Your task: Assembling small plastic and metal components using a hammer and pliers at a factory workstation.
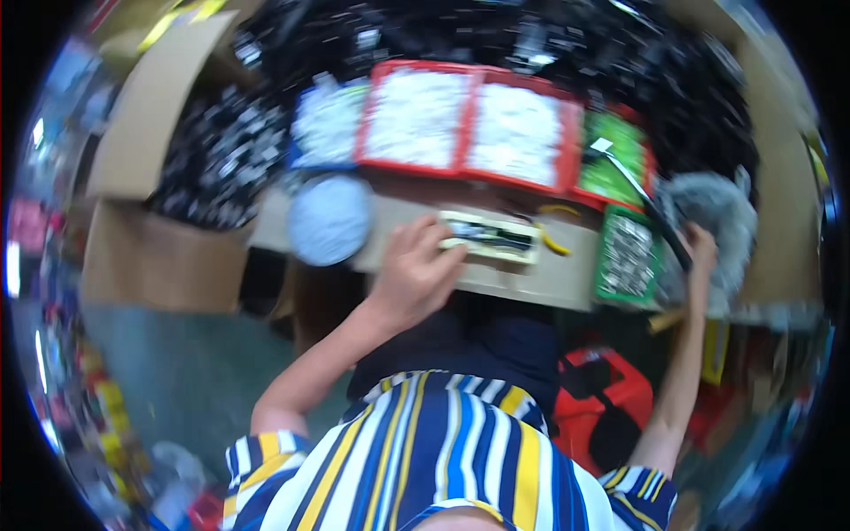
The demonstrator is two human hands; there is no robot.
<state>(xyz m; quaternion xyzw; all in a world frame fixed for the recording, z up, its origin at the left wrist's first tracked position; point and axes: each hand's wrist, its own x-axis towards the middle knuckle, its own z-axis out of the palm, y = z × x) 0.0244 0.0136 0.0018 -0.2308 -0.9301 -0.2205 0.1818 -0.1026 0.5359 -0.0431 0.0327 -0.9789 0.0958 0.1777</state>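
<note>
On the work board in front of me lies a small cream-coloured block with dark and shiny parts in its middle. The bent fingers of my left hand press on its left end, thumb along the near side. Out to the right, my right hand is closed around the lower end of a long black bar. The bar slants up to the left, with a small white piece at its far tip. Motion blurs its details. A yellow curved thing lies just right of the block.
Behind the block stand red trays of white pieces, a blue tray, and green pieces. A round tub sits left, a green tray of metal bits right. Black parts heap behind; a grey bag lies beside my right hand.
</note>
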